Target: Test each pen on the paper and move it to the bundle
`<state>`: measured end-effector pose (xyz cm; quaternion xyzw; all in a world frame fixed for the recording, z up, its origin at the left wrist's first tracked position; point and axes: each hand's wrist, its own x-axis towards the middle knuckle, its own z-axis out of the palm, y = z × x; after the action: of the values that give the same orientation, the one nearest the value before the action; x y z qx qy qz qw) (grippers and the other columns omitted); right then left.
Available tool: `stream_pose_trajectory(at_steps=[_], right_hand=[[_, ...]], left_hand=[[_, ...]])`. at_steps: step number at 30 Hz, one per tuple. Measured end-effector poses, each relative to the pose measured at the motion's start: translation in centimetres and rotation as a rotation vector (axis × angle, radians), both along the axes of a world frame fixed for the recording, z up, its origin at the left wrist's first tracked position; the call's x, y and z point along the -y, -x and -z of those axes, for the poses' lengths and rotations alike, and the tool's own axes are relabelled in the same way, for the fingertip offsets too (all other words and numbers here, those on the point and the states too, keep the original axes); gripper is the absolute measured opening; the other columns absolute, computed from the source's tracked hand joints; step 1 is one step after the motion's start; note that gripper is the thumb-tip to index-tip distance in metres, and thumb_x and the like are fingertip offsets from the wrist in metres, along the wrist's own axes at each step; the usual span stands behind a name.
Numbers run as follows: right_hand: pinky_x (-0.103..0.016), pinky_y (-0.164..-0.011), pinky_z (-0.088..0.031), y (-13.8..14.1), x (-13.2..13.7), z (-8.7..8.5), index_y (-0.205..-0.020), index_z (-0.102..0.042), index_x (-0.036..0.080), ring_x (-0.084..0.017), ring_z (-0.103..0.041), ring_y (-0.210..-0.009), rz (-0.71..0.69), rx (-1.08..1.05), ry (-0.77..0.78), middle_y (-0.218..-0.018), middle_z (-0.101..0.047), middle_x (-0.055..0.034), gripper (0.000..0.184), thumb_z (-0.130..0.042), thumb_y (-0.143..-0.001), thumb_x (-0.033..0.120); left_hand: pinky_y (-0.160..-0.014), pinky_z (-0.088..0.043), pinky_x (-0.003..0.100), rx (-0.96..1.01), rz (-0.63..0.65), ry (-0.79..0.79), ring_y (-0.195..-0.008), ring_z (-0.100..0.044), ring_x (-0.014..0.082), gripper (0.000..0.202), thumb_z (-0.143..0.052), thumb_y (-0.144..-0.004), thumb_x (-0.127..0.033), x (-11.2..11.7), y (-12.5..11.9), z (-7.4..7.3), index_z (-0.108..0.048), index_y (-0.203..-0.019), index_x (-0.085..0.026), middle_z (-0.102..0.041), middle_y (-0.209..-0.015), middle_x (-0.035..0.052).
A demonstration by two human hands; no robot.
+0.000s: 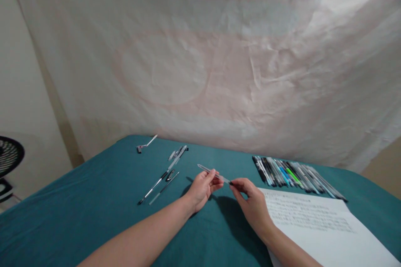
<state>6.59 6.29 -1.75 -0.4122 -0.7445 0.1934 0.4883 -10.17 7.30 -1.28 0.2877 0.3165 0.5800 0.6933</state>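
Note:
A slim clear pen [221, 178] is held above the green cloth between both of my hands, tilted down to the right. My left hand [202, 190] grips it around the middle with thumb and fingers, its pale tip poking out at the upper left. With thumb and forefinger, my right hand [249, 200] pinches the pen's dark end; whether that is a cap or a plug is too small to tell. Left of my left hand lie a pen with a dark grip [155, 187], a thin refill-like tube [163, 188] and a small dark clip-like piece [170, 175].
Several pens and markers [282, 172] lie side by side in a row at the right. In front of them is a large white sheet [332, 242] with handwriting. More pen pieces [177, 155] and a small white-and-dark object [145, 146] lie toward the back. A fan [9, 156] stands at the far left.

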Motion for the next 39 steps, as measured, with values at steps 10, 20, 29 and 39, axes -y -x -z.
stream_pose_trajectory(at_steps=[10, 20, 29, 39], right_hand=[[-0.027, -0.067, -0.050, -0.1, 0.4, -0.5, -0.087, -0.060, 0.019, -0.016, -0.061, -0.073, 0.015, 0.071, 0.001, -0.082, -0.063, -0.0044, 0.019, -0.046, -0.085, 0.031], [-0.029, -0.070, -0.048, -0.1, 0.3, -0.3, -0.089, -0.059, 0.021, -0.017, -0.059, -0.075, -0.029, 0.093, -0.071, -0.083, -0.062, -0.0054, 0.017, -0.045, -0.086, 0.030], [-0.026, -0.059, -0.041, -0.1, 0.6, -0.4, -0.068, -0.054, 0.020, -0.015, -0.055, -0.058, 0.014, 0.177, 0.073, -0.061, -0.057, -0.0011, 0.033, -0.035, -0.090, 0.036], [-0.025, -0.057, -0.044, 0.1, 0.6, 0.0, -0.091, -0.048, 0.021, -0.015, -0.057, -0.059, -0.017, 0.083, 0.165, -0.070, -0.059, -0.0005, 0.022, -0.038, -0.088, 0.040]], left_hand=[[-0.059, -0.052, 0.019, -0.018, -0.002, -0.017, -0.060, -0.060, 0.0089, 0.018, -0.059, -0.082, -0.029, -0.1, 0.0, 0.2, -0.055, -0.079, -0.011, -0.063, -0.069, 0.0034], [-0.054, -0.051, 0.019, -0.074, -0.024, -0.026, -0.056, -0.058, 0.0089, 0.022, -0.062, -0.078, -0.032, -0.2, 0.1, 0.5, -0.054, -0.074, -0.012, -0.062, -0.065, 0.0028], [-0.064, -0.051, 0.020, -0.090, 0.035, -0.050, -0.064, -0.061, 0.0098, 0.018, -0.066, -0.076, -0.025, 0.5, 0.1, -0.5, -0.060, -0.080, -0.009, -0.065, -0.072, 0.0059], [-0.068, -0.051, 0.020, -0.067, 0.033, -0.057, -0.067, -0.062, 0.0096, 0.017, -0.061, -0.080, -0.026, 0.1, 0.3, -0.1, -0.060, -0.086, -0.010, -0.066, -0.079, 0.0067]])
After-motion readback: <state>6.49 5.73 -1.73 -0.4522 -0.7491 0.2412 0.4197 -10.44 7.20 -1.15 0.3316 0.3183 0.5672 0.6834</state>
